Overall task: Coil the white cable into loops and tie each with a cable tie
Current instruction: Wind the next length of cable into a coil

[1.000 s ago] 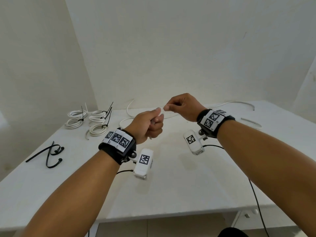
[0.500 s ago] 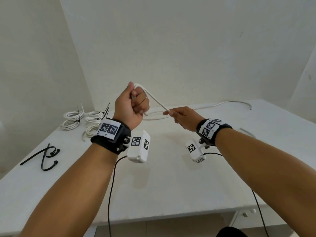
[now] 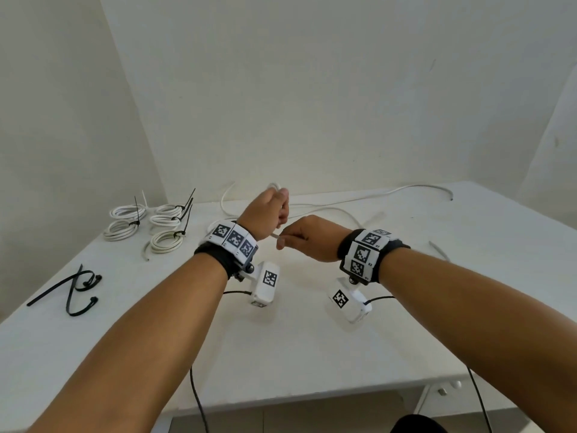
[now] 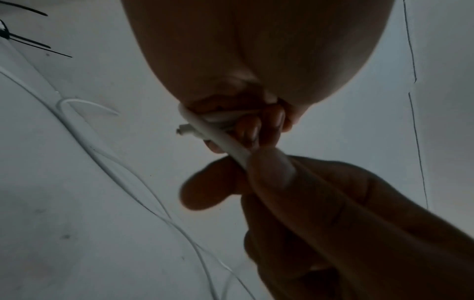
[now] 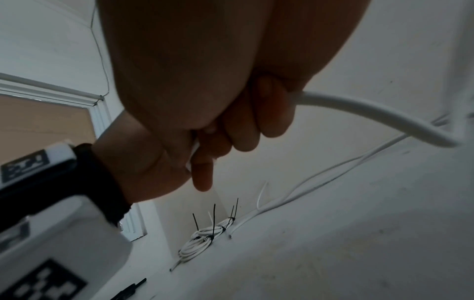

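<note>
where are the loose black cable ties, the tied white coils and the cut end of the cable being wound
loose black cable ties point(image 3: 72, 292), head view, on a strap's middle
tied white coils point(image 3: 165, 240), head view, on the nearest coil's loops
cable end point(image 4: 182, 130), left wrist view, on the cut tip

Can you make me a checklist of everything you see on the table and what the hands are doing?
Surface: white table, bare in front.
Job's things: white cable held in both hands; five tied coils far left.
Clutter: loose black cable ties near the left edge.
Hands: left hand grips looped cable; right hand pinches the cable.
Cables: black leads hang from the wrist cameras.
Surroundings: plain white walls.
</note>
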`<move>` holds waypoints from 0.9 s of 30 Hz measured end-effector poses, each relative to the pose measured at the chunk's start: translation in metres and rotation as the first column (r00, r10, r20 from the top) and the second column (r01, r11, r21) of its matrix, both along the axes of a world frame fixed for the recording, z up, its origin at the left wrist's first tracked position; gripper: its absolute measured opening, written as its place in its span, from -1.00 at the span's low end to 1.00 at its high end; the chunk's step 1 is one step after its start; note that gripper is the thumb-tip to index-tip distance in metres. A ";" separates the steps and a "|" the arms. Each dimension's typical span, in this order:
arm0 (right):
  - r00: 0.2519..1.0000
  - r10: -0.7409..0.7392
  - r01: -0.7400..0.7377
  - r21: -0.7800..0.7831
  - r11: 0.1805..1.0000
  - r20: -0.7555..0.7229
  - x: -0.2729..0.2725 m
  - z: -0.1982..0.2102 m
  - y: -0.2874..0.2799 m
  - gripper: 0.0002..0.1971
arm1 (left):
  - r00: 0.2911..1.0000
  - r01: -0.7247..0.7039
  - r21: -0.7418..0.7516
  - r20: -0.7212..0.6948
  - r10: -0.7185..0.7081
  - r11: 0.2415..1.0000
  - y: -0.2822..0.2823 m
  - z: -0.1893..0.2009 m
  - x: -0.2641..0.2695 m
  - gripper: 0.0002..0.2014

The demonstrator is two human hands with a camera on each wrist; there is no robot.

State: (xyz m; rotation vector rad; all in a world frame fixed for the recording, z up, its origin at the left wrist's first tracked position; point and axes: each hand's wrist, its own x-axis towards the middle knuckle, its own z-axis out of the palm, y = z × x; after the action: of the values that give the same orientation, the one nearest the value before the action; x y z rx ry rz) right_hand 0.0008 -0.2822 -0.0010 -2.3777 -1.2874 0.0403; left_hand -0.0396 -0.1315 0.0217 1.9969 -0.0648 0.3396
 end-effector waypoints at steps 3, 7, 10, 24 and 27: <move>0.999 0.012 -0.011 -0.031 0.999 0.035 0.000 0.004 -0.004 -0.72 | 0.999 -0.019 0.126 -0.036 0.024 0.992 -0.003 0.001 -0.003 -0.72; 0.995 0.013 -0.012 -0.013 1.000 0.099 0.000 0.016 -0.010 -0.85 | 0.983 0.011 0.329 -0.178 0.050 0.944 0.003 -0.003 -0.001 -0.71; 0.995 -0.016 0.016 0.005 1.000 0.098 0.007 0.021 -0.015 -0.81 | 0.959 0.121 0.319 -0.282 -0.027 0.940 0.001 -0.001 -0.004 -0.77; 0.987 -0.130 0.160 0.416 0.895 -0.100 0.030 0.051 -0.037 -0.90 | 0.919 0.238 -0.212 -0.266 -0.290 0.948 0.001 -0.022 -0.031 -0.46; 0.982 -0.123 0.179 0.486 0.856 -0.144 0.028 0.047 -0.033 -0.85 | 0.918 0.273 -0.301 -0.202 -0.341 0.914 -0.007 -0.002 -0.039 -0.47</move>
State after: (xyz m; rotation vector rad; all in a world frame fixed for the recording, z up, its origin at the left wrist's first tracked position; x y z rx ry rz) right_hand 0.0287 -0.3155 0.0464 -1.9864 -0.9163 -0.1878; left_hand -0.0791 -0.1387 0.0197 1.7113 -0.1655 -0.1087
